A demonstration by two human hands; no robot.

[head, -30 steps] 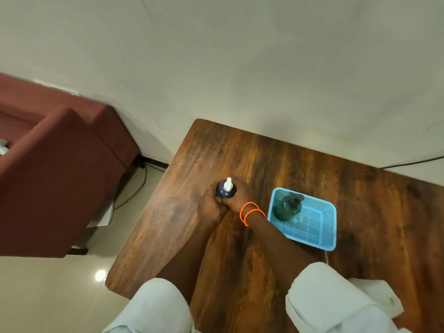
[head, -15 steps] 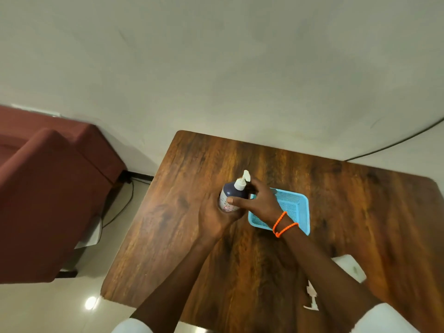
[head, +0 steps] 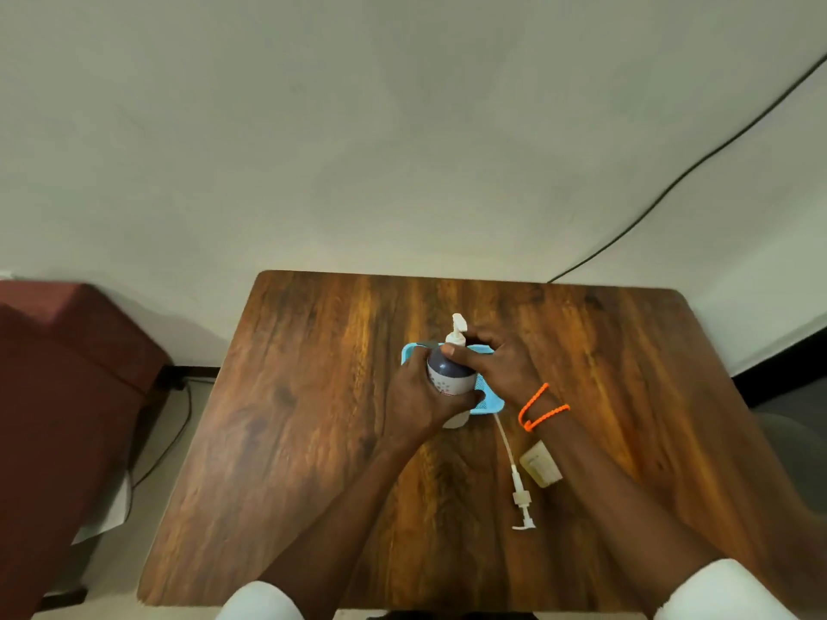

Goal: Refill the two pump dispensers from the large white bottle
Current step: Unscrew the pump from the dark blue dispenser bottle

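Both hands grip the dispenser (head: 449, 373) (left hand (head: 420, 396) round its body, right hand (head: 494, 366) at the pump (head: 458, 333)); twisting carelessly could tip it, spilling liquid.

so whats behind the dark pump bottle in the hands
The blue basket shows behind the dark pump bottle. Both hands and the bottle cover most of it, so its contents cannot be seen.

Dispenser (head: 449, 375) over the basket (head: 488, 402) mid-table (head: 313, 418) — loose pump (head: 519, 490) nearer, right — chair (head: 67, 396) left
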